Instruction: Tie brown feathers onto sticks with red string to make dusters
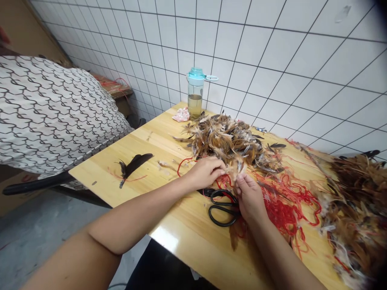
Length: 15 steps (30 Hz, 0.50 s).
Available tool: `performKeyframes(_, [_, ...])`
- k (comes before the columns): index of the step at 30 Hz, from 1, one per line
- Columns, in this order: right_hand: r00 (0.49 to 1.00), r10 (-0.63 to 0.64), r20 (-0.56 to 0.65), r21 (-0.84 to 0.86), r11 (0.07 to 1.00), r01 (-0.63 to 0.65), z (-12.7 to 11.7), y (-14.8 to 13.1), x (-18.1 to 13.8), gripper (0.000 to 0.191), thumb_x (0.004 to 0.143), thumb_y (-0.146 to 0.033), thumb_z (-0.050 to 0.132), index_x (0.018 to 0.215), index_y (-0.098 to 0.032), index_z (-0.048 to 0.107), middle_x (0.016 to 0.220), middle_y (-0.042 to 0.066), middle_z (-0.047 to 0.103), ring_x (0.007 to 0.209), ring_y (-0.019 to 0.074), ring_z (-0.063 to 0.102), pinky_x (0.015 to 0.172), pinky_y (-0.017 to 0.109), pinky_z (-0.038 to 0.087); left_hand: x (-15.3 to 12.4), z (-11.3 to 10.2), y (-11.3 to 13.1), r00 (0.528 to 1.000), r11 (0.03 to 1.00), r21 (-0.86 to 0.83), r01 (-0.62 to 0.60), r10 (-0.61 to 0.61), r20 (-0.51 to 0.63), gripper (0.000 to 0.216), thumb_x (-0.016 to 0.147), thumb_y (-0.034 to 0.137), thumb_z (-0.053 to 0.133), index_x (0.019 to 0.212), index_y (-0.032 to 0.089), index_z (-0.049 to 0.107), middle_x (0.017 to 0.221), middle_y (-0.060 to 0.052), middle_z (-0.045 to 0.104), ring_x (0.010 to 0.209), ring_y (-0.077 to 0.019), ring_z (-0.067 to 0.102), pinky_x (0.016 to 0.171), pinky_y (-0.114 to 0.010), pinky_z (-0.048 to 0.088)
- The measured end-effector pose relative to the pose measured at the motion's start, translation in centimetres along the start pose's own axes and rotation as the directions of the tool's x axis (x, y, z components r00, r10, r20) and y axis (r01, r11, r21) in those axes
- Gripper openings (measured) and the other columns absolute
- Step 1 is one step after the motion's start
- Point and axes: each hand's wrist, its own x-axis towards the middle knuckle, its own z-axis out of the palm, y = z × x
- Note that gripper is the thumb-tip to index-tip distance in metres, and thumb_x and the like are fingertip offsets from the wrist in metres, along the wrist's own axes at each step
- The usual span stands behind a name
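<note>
My right hand (250, 197) pinches a small brown and white feather (236, 167) between thumb and fingers. Close by on its left, my left hand (208, 172) has its fingers bent together at the feather's fluffy edge; what they grip is too small to make out. Right behind both hands lies a big heap of brown feathers (223, 137). Black-handled scissors (223, 213) rest on the table below the hands, their blades partly hidden by my right hand. A tangle of red string (284, 213) spreads to the right of my right hand.
A bottle with a turquoise lid (196, 90) stands by the tiled wall, beside a crumpled tissue (181, 114). One dark feather bunch (133, 167) lies on the wooden table (105, 177) at left. More feathers (359, 205) pile up at right. A person in a patterned garment (57, 117) sits at left.
</note>
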Motion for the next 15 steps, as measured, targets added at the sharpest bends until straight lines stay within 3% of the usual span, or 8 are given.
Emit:
performKeyframes(5, [0.989, -0.092, -0.119, -0.027, 0.996, 0.089, -0.8, -0.3, 1.0, 0.035, 0.063, -0.046, 0.075, 0.068, -0.019, 0.054, 0.051, -0.008, 0.039, 0.046, 0.0059, 0.029, 0.044, 0.021, 0.02, 0.2, -1.4, 0.5, 0.999, 0.999, 0.008, 0.037, -0.037, -0.005, 0.016, 0.087, 0.018, 0.051, 0.082, 0.017, 0.066, 0.084, -0.002, 0.067, 0.079, -0.0124, 0.059, 0.074, -0.024, 0.042])
performKeyframes(15, [0.985, -0.1, -0.143, -0.03, 0.995, 0.097, -1.1, -0.3, 1.5, 0.036, 0.061, -0.047, 0.076, 0.069, -0.019, 0.055, 0.053, -0.008, 0.039, 0.047, 0.0057, 0.028, 0.043, 0.02, 0.02, 0.1, -1.7, 0.4, 0.997, 0.997, 0.076, 0.024, -0.03, 0.073, 0.017, 0.087, 0.019, 0.048, 0.082, 0.017, 0.065, 0.085, -0.003, 0.063, 0.081, -0.0135, 0.058, 0.075, -0.025, 0.043])
